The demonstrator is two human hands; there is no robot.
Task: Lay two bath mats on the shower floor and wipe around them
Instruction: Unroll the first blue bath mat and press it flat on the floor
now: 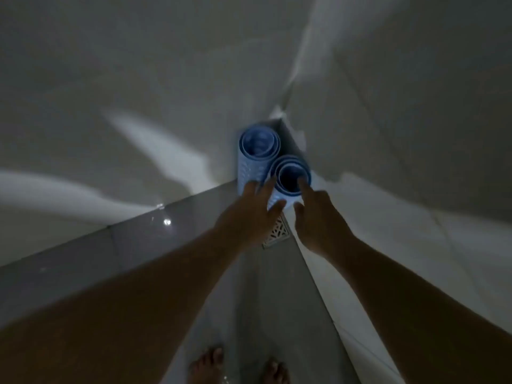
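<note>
Two pale blue bath mats stand rolled up on end in the shower corner, where the two white walls meet. The far roll (pixel 259 145) is tucked deepest into the corner, and the near roll (pixel 291 176) stands just beside it, the two touching. Looking down their open ends, each shows as a coil of layers around a dark hollow. The outer skin of both is dotted with rows of small holes or bumps; the blur makes it hard to say which.

The left hand (pixel 250 214) is spread flat with fingers apart, its fingertips resting on the side of the near roll and reaching toward the far one, not closed around either. The right hand (pixel 318 220) has its forefinger hooked over the rim of the near roll into the hollow, thumb against the outside, a loose pinch on the edge.

Just in front of the rolls, under the hands, a square metal floor drain (pixel 277 234) with a patterned grate sits in the grey floor. A low grey tiled ledge (pixel 138 239) runs leftward from the rolls. Well back from them, two bare feet (pixel 238 367) stand on the floor.
</note>
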